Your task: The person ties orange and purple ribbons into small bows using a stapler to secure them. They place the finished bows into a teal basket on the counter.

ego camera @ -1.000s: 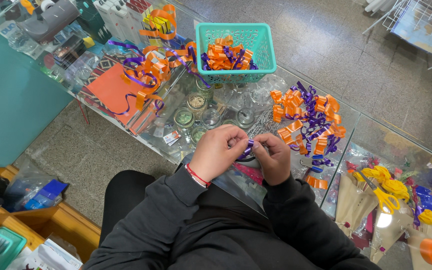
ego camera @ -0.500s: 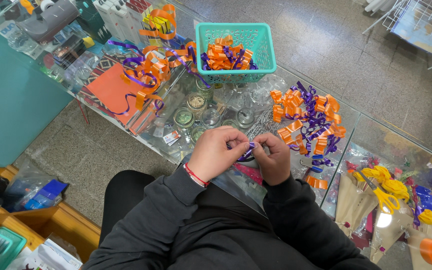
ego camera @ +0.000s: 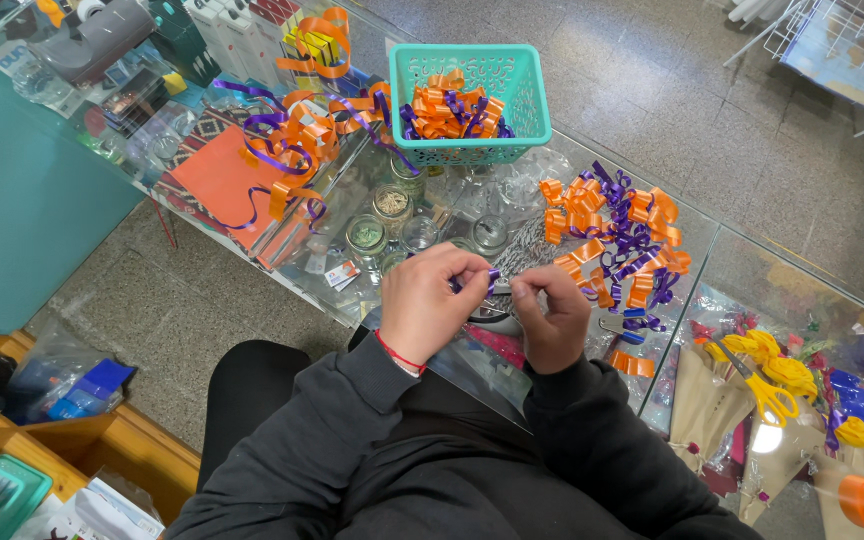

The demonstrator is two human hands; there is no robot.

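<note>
Left hand (ego camera: 430, 305) pinching purple ribbon (ego camera: 492, 278) | my right hand (ego camera: 550, 318) pinching opposite end | ribbon spans crosswise between them

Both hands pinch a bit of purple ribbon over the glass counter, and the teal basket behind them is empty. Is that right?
Not quite. In the head view the teal basket is not empty: it holds orange and purple bows. The rest stands: the left hand and right hand pinch a bit of purple ribbon between them over the glass counter.
</note>
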